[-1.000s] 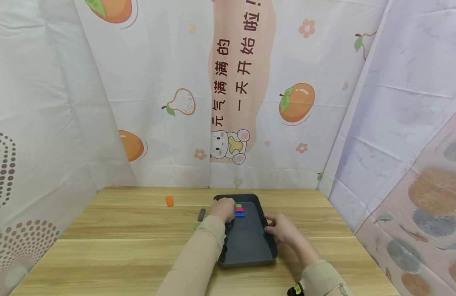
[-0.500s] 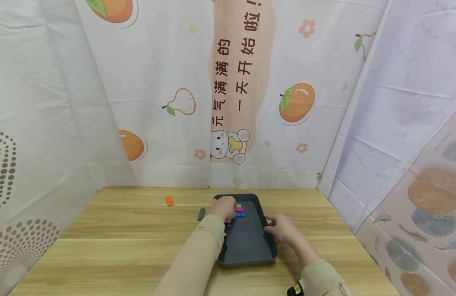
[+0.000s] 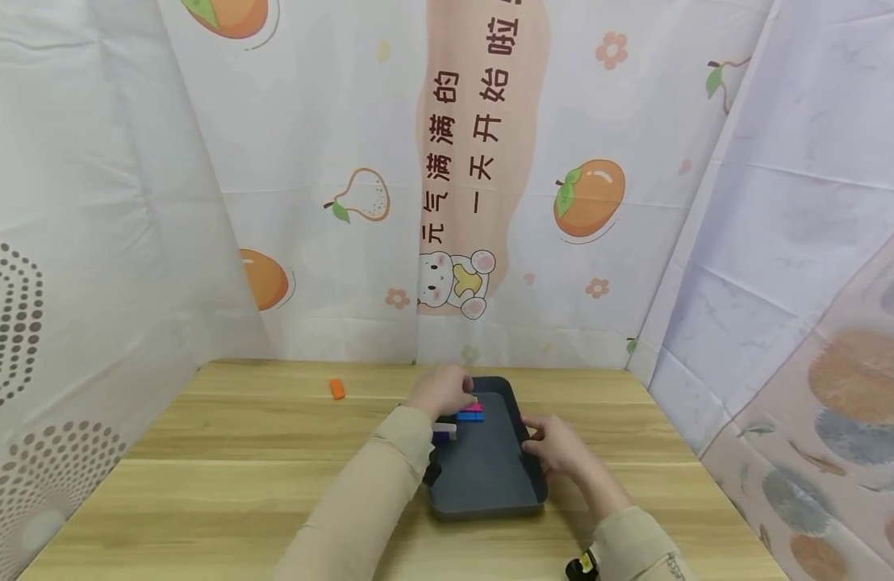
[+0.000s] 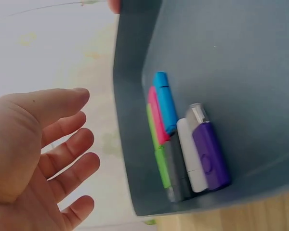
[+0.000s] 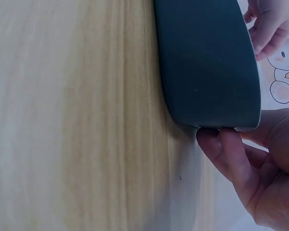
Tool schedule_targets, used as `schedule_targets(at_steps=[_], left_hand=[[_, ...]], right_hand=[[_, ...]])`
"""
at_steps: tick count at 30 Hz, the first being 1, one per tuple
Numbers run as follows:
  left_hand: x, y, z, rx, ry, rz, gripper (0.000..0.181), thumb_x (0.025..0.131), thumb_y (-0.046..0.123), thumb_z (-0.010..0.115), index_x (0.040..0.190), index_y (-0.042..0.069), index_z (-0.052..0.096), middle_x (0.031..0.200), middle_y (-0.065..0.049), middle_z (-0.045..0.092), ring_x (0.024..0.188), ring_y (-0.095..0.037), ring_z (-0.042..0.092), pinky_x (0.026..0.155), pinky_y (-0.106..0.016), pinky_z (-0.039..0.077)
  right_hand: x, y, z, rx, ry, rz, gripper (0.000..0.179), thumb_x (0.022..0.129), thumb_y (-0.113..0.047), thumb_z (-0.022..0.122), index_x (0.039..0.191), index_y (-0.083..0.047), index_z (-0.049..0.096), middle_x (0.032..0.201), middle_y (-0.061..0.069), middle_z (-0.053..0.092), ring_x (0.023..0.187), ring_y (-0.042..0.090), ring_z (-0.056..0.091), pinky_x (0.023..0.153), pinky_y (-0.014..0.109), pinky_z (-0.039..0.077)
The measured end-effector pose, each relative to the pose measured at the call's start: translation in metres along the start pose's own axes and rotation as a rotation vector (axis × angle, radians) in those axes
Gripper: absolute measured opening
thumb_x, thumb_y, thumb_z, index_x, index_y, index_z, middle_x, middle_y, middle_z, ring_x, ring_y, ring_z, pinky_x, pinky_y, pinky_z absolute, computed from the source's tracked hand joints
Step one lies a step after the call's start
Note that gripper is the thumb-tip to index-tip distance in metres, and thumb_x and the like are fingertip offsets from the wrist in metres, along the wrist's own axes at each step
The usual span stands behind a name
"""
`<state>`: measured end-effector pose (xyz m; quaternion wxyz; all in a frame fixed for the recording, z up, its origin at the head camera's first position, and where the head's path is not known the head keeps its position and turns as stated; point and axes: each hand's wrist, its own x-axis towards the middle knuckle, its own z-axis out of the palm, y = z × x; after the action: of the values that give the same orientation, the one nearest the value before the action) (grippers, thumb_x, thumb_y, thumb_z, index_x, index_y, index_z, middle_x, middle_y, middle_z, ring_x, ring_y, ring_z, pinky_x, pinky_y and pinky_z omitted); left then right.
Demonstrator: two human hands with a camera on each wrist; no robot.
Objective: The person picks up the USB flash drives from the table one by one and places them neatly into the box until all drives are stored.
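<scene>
My left hand (image 3: 441, 390) hovers over the far left rim of a dark grey tray (image 3: 486, 484), its fingers relaxed and holding nothing. In the left wrist view, several USB sticks lie close together along the tray's wall: a purple one (image 4: 210, 156) with a metal swivel cover, a white one (image 4: 190, 161), a black one (image 4: 177, 163), a blue one (image 4: 164, 103), a pink one (image 4: 157, 115) and a green one (image 4: 162, 168). My right hand (image 3: 559, 452) holds the tray's right side, fingertips against its wall in the right wrist view.
An orange stick (image 3: 336, 389) lies on the wooden table (image 3: 236, 468), left of the tray. A printed white curtain (image 3: 309, 282) hangs behind the table. My left sleeve (image 3: 367, 492) hides part of the table and the tray's left side.
My left hand has lifted away from the sticks, so the purple and white ones now show. My right hand stays on the tray. The head view has shifted slightly.
</scene>
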<state>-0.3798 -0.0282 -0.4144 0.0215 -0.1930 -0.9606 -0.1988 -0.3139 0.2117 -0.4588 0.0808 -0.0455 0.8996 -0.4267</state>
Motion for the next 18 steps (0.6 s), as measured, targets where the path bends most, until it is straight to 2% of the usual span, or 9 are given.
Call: schedule_targets(at_steps=[8, 12, 18], left_hand=[[-0.009, 0.004, -0.018, -0.016, 0.013, 0.065, 0.024, 0.093, 0.033, 0.075, 0.109, 0.015, 0.075, 0.105, 0.002, 0.071, 0.098, -0.017, 0.065, 0.092, -0.038, 0.052], [-0.014, 0.001, -0.023, -0.049, 0.025, 0.089, 0.027, 0.093, 0.034, 0.075, 0.111, 0.014, 0.073, 0.107, 0.002, 0.07, 0.101, -0.017, 0.064, 0.092, -0.038, 0.052], [-0.024, -0.007, -0.028, -0.05, 0.068, 0.116, 0.029, 0.092, 0.033, 0.076, 0.114, 0.015, 0.072, 0.111, 0.001, 0.069, 0.104, -0.018, 0.063, 0.094, -0.04, 0.051]], right_hand=[[-0.001, 0.0, 0.0, -0.009, 0.002, 0.006, 0.056, 0.094, 0.002, 0.068, 0.148, -0.001, 0.051, 0.105, 0.017, 0.069, 0.067, 0.023, 0.066, 0.05, 0.042, 0.058], [0.0, 0.0, 0.0, -0.012, 0.001, 0.004, 0.056, 0.094, 0.002, 0.068, 0.147, -0.001, 0.051, 0.106, 0.018, 0.069, 0.065, 0.023, 0.066, 0.05, 0.041, 0.058], [0.001, 0.002, 0.001, -0.01, 0.001, -0.001, 0.057, 0.094, 0.002, 0.068, 0.148, -0.002, 0.051, 0.107, 0.018, 0.069, 0.063, 0.023, 0.066, 0.049, 0.041, 0.057]])
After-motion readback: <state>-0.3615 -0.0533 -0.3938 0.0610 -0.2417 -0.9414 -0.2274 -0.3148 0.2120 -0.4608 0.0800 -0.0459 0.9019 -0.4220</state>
